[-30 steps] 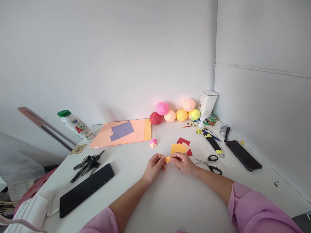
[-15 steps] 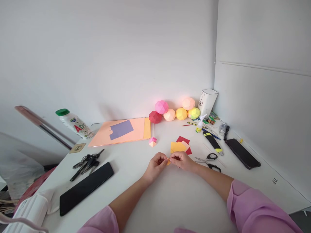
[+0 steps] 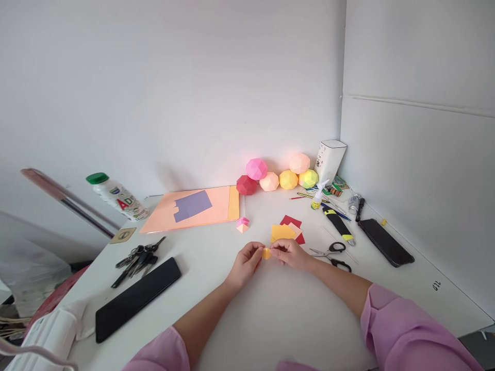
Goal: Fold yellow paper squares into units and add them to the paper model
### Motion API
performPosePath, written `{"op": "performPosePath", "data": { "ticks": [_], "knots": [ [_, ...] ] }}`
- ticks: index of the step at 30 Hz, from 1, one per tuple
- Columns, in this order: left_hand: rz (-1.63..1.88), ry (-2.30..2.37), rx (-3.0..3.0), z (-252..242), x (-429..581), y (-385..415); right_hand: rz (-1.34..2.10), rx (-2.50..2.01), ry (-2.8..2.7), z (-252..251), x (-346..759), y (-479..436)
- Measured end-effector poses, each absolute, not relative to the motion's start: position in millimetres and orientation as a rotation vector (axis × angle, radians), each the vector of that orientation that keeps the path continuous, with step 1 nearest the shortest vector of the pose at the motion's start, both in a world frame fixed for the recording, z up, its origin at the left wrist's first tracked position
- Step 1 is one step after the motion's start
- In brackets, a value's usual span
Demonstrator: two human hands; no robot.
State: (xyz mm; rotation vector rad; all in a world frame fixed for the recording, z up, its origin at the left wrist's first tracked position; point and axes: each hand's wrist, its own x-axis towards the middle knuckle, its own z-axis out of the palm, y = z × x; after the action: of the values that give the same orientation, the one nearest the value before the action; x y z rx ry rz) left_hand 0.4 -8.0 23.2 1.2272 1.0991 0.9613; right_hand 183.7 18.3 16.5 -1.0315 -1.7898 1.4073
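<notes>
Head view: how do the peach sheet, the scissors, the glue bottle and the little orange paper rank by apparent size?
1. peach sheet
2. scissors
3. glue bottle, though it stands farther off
4. orange paper, pinched between left hand and right hand

The person wears a pinkish-lilac top whose loose sleeves end near the elbows: left sleeve [image 3: 158, 353] at bottom centre-left, right sleeve [image 3: 406, 335] filling the lower right. Forearms, left hand [image 3: 247, 263] and right hand [image 3: 294, 255] are bare.
</notes>
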Motion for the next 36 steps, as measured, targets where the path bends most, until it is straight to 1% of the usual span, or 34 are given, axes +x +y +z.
{"op": "performPosePath", "data": {
  "ticks": [9,18,31,36],
  "knots": [
    [1.064,1.086,1.089,20.1,0.6,-3.5,1.453,-1.017,-1.723,11.8,185.0,20.4],
    [1.061,1.065,1.089,16.9,-0.4,-2.5,1.435,-1.013,-1.680,14.7,184.0,18.1],
    [1.110,0.980,0.982,18.3,-3.8,-1.7,1.523,-1.021,-1.624,15.4,184.3,19.2],
    [1.115,1.004,1.025,17.1,-3.3,-2.8,1.529,-1.028,-1.635,15.6,184.4,19.4]
  ]
}}
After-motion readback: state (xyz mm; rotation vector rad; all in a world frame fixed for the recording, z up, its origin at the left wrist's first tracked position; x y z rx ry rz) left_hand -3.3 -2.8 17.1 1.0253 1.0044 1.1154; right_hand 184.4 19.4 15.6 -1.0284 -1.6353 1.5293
